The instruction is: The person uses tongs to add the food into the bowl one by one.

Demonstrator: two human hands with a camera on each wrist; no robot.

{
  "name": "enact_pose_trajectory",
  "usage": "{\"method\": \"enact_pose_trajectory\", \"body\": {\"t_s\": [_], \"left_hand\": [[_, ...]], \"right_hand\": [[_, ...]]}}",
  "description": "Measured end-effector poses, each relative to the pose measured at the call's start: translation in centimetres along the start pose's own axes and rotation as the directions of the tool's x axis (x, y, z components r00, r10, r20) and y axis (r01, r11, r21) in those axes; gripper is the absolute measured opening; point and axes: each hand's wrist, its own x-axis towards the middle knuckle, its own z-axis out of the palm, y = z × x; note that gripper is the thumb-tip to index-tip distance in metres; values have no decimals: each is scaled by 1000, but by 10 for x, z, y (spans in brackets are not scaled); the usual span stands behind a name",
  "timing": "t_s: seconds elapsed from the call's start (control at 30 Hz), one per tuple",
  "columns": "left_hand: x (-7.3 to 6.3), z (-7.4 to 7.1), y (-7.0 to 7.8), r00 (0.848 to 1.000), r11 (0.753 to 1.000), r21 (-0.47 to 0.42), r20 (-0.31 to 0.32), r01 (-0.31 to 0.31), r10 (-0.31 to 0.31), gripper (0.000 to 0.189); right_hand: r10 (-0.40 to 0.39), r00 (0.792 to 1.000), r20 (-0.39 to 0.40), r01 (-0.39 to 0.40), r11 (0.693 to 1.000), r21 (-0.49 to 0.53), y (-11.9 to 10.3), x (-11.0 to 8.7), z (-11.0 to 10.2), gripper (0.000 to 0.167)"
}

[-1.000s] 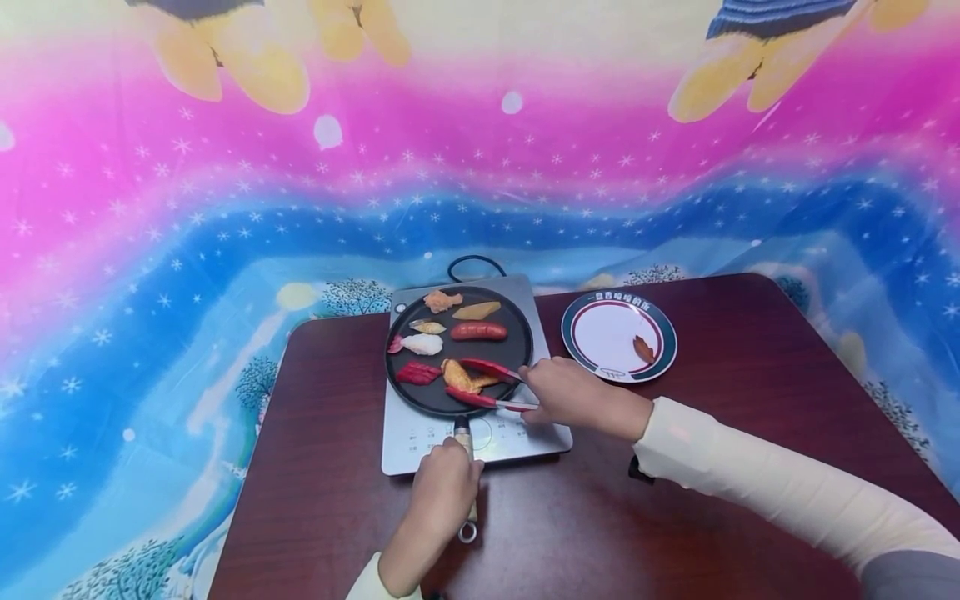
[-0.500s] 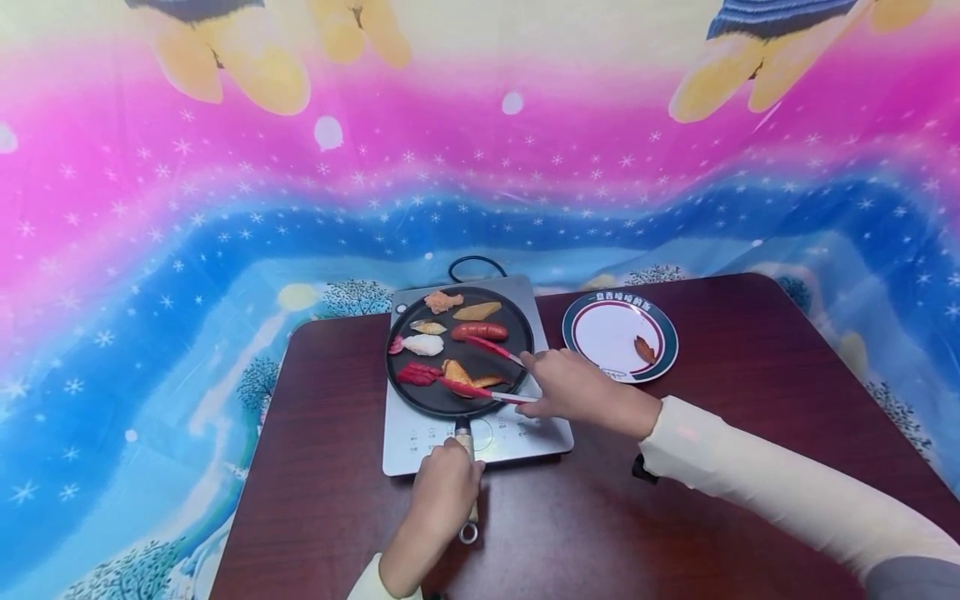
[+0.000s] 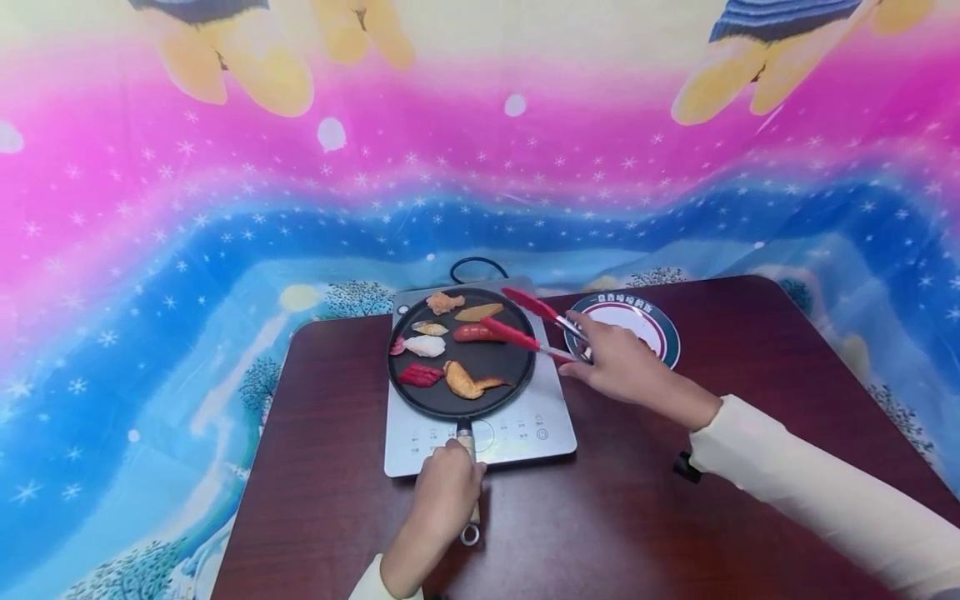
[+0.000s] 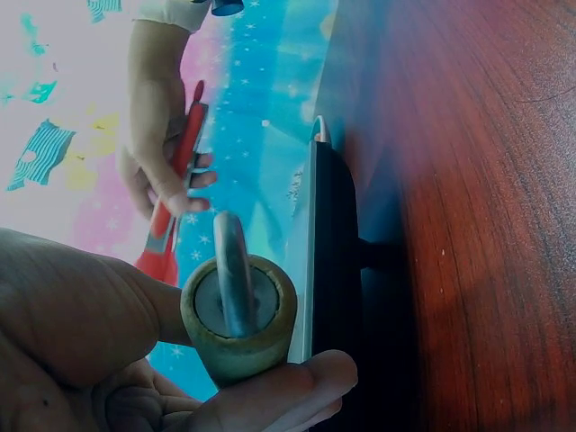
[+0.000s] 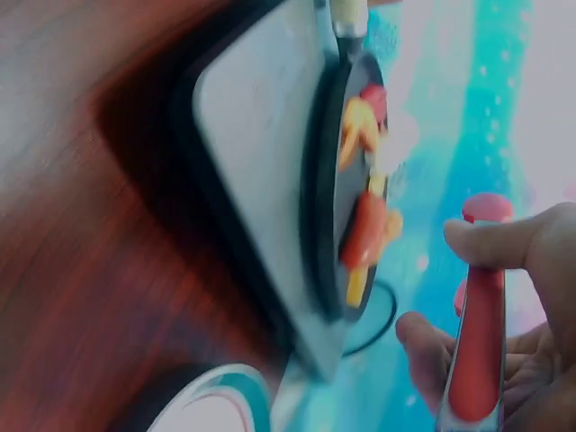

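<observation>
My left hand (image 3: 448, 483) grips the wooden handle (image 4: 241, 360) of a black frying pan (image 3: 491, 400). My right hand (image 3: 624, 367) holds red-tipped tongs (image 3: 512, 334), their arms apart with nothing between them. The tongs hang over the pan's right side, one tip in front of a red sausage (image 3: 468, 333). A browned chicken wing (image 3: 462, 381) lies at the pan's near side, beside dark red meat slices (image 3: 420, 375). Further back are a white piece with a pink tail (image 3: 424, 346), a small shell-like piece (image 3: 430, 328), a flat tan piece (image 3: 477, 312) and a pinkish lump (image 3: 444, 302).
The pan sits on a silver induction cooker (image 3: 553, 425) with a black cord (image 3: 480, 258) behind. A green-rimmed white plate (image 3: 670, 325) stands to its right, its brown food piece mostly hidden by my right hand. A patterned cloth (image 3: 480, 167) hangs behind the table (image 3: 330, 433).
The tongs have come off the chicken wing, opened, and moved up and right toward the sausage and plate. The chicken wing stays in the pan. My left hand keeps its grip.
</observation>
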Motion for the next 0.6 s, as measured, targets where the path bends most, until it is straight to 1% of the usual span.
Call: {"method": "enact_pose_trajectory", "body": {"t_s": [0.1, 0.2, 0.3, 0.47, 0.53, 0.6], "left_hand": [[0, -1, 0, 1000, 1000, 8, -3, 0, 0, 30], [0, 0, -1, 1000, 1000, 8, -3, 8, -8, 30], [0, 0, -1, 1000, 1000, 2, -7, 9, -9, 30], [0, 0, -2, 1000, 1000, -5, -15, -14, 14, 29], [0, 0, -2, 1000, 1000, -7, -11, -14, 14, 29], [0, 0, -2, 1000, 1000, -12, -11, -8, 8, 29]], "right_hand": [[45, 999, -20, -45, 999, -13, 19, -2, -5, 70], [74, 996, -43, -76, 996, -47, 36, -6, -8, 64], [135, 991, -26, -137, 988, -70, 52, -12, -12, 64], [244, 970, -15, -244, 962, -122, 75, -27, -15, 72], [289, 957, -14, -288, 949, -129, 84, -32, -14, 75], [315, 949, -17, -314, 940, -135, 93, -38, -14, 75]]}}
